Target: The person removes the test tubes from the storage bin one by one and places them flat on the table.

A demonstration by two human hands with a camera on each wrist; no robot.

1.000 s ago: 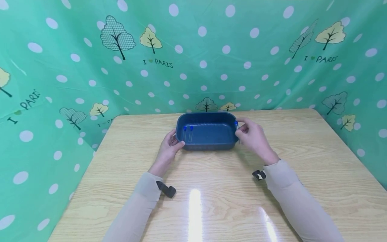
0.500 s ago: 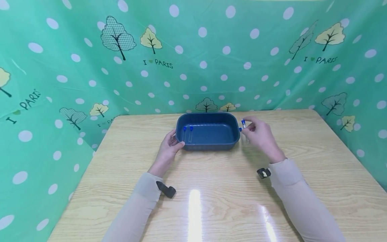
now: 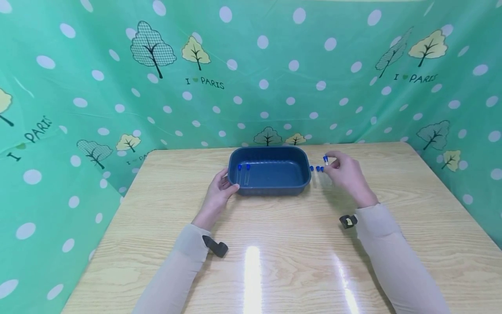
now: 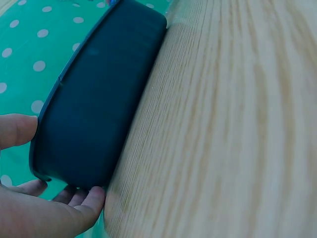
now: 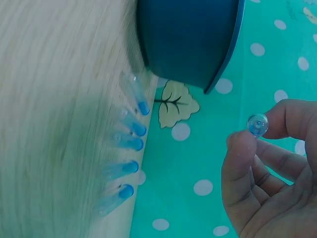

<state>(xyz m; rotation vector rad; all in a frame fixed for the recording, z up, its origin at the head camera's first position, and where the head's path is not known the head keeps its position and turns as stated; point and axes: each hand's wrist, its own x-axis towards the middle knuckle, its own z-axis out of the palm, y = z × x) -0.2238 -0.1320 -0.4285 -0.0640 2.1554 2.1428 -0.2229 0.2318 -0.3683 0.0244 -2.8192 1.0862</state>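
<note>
A dark blue rectangular basin (image 3: 270, 190) sits at the far side of the table. My left hand (image 3: 220, 192) grips its left end; in the left wrist view the thumb (image 4: 19, 130) is at the rim and the other fingers are against the end wall. Two clear test tubes with blue caps (image 3: 248, 174) lie inside at the left. Right of the basin, my right hand (image 3: 347, 174) pinches another blue-capped test tube (image 5: 257, 125) between thumb and index finger, its end facing the right wrist camera. Several more blue-capped tubes (image 5: 121, 169) lie on the table beneath this hand, partly hidden by it in the head view.
The wooden table (image 3: 290, 244) runs from the basin toward me, with bright light reflections near the front. A green polka-dot curtain (image 3: 251, 65) hangs behind the table and along both sides. Each sleeve carries a black wrist strap mount (image 3: 215, 246).
My right hand has moved right from the basin's right rim, still pinching the tube. Tubes on the table that it covered now show. The left hand and basin have stayed still.
</note>
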